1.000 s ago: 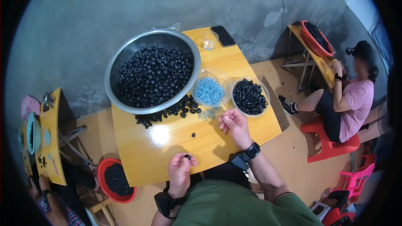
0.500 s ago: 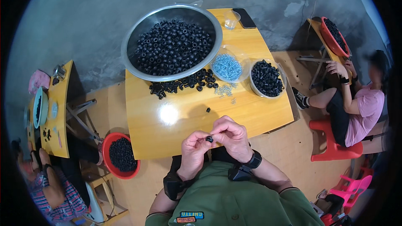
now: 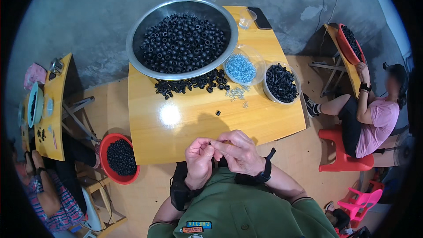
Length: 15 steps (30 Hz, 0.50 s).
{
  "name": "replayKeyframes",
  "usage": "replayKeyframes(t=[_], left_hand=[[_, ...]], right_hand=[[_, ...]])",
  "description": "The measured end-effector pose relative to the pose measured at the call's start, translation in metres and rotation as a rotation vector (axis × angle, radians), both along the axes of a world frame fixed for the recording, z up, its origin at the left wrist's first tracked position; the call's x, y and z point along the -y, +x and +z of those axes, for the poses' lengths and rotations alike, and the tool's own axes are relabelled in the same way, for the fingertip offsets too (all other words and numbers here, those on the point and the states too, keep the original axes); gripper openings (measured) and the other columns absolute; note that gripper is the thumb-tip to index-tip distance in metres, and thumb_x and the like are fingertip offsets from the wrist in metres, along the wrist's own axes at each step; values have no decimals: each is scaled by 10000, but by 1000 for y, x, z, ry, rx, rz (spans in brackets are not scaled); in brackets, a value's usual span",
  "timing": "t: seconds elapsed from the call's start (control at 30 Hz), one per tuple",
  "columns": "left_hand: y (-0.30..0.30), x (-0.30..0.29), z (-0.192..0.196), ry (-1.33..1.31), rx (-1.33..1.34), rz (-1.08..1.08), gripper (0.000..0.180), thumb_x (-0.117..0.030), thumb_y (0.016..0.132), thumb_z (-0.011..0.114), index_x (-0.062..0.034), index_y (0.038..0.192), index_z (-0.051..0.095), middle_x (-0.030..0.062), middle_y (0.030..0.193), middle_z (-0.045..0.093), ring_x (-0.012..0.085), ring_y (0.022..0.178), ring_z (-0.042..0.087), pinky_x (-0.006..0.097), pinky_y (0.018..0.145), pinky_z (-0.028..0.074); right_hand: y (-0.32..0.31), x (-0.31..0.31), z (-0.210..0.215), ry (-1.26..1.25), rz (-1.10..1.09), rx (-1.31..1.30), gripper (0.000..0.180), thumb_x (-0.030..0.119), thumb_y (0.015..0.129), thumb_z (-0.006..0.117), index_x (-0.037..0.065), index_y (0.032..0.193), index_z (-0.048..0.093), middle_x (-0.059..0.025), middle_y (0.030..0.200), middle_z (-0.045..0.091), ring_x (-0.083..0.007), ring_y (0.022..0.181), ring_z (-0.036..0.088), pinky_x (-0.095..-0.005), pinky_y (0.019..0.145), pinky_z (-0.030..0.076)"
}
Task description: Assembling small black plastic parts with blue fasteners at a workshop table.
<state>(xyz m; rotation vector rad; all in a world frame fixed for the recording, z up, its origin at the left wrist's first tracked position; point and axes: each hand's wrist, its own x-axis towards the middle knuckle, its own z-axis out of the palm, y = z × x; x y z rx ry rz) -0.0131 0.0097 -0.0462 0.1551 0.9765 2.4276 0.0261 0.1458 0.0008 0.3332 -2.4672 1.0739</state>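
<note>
Both hands meet at the near edge of the yellow table (image 3: 189, 123). My left hand (image 3: 199, 161) is closed in a pinch on a small black plastic part (image 3: 211, 143), which shows only as a dark sliver between the fingertips. Against it press the closed fingers of my right hand (image 3: 240, 154); what they pinch, if anything, is hidden. One loose black plastic piece (image 3: 218, 113) lies on the table ahead of my hands. Beyond it are a heap of black pieces (image 3: 176, 87) and some scattered small clear-blue bits (image 3: 238, 92).
A big steel bowl (image 3: 132, 57) of black rings stands at the back. Beside it are a clear tub (image 3: 260, 61) of blue bits and a tub (image 3: 296, 94) of black pieces. A red basin (image 3: 104, 158) sits left. Co-workers (image 3: 382, 121) (image 3: 50, 198) sit either side.
The black part, plainly visible half a second ago, is now mostly covered by my fingers. My right fingers have closed over it. At right, the co-worker's raised hand has come down to the red basin.
</note>
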Motion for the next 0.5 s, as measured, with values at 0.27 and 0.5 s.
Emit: replayKeyframes(t=[0.27,0.5], left_hand=[[-23,6,-2,-120,-5,115,173,-151,858,562,-13,956,526,69,780,547,123,586,508,233,523,425],[-24,17,-7,35,196,-56,156,-138,847,580,-22,942,538,70,769,570,117,596,522,211,516,420]], right_hand=[[-39,-23,-9,-112,-144,297,364,-51,684,559,38,1036,579,-111,900,527,-274,799,546,-317,675,474],[-53,-30,-38,358,-132,300,226,-39,652,534,21,869,559,-102,810,522,-252,742,553,-326,635,473]])
